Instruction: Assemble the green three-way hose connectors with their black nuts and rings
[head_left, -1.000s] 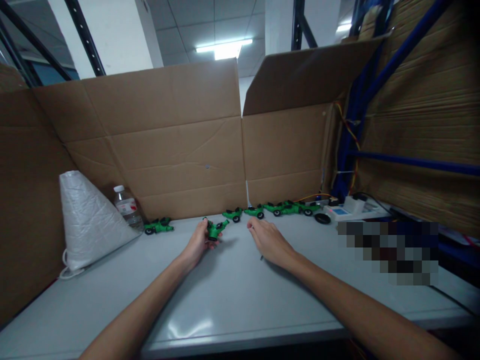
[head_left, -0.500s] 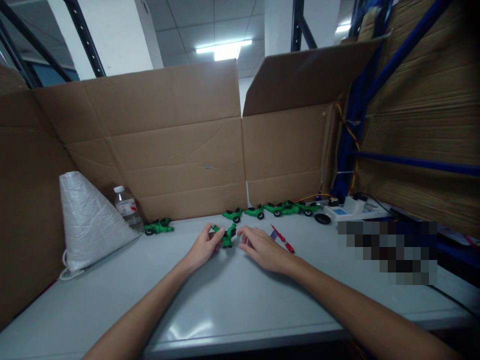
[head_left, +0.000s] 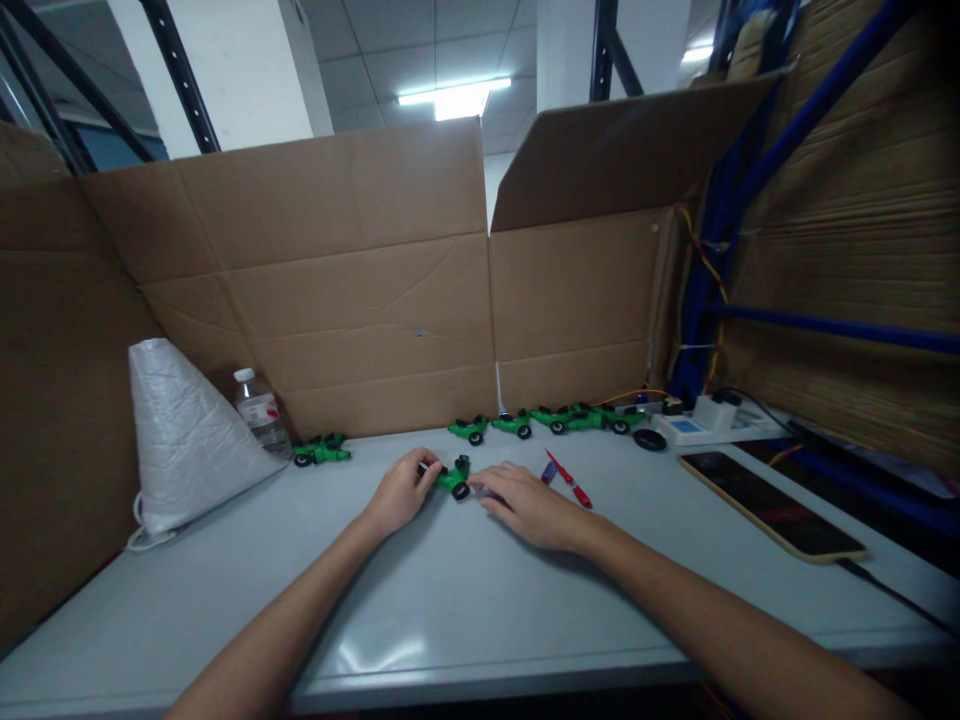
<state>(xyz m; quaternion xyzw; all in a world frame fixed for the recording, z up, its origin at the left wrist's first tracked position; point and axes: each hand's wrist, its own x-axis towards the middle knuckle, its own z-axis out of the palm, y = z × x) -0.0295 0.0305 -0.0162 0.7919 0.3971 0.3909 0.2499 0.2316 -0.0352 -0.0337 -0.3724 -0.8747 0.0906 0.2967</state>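
Head view shows me the left hand (head_left: 403, 492) with its grip pinching the left end of a small green toy vehicle with black wheels (head_left: 454, 481), between both hands over the glossy pale worktop (head_left: 480, 620). Fingers of the right hand (head_left: 521, 502) bend at its right end; I cannot tell whether that grip grasps it. Just beyond lies a slim red pointed tool (head_left: 577, 489).

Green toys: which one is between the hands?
The green toy at the left hand; the other toys sit farther back, near the cardboard wall.
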